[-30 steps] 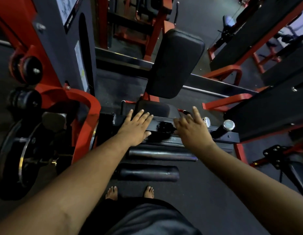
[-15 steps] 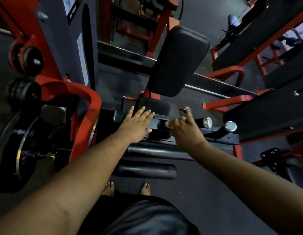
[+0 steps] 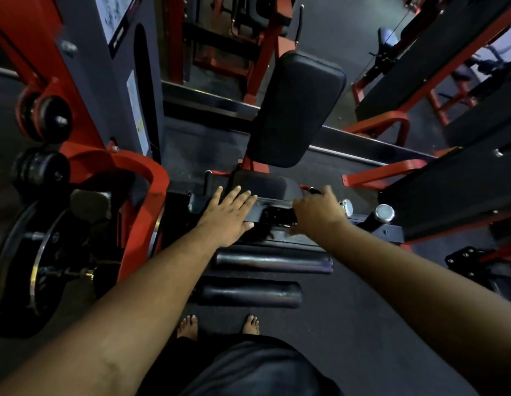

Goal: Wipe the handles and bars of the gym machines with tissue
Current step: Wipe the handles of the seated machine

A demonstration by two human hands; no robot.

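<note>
With our left hand [image 3: 230, 217] flat on the bar [image 3: 272, 214] and right hand [image 3: 317, 212] curled there, tissue unseen, we risk wiping bare-handed.

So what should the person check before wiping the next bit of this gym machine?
1. Tissue in hand: cannot tell. None shows under the right hand, which curls over the black bar.
2. Steadying hand: ok. The left hand lies flat on the bar, fingers straight.
3. Bar within reach: ok. Both hands touch it.
4. Chrome knobs to the right wiped: cannot tell; they shine, but cleanliness does not show.
5. Foam rollers below done: cannot tell; no hand is on them.
6. Footing: ok. The bare feet stand on the dark floor, apart from the lower roller.
</note>
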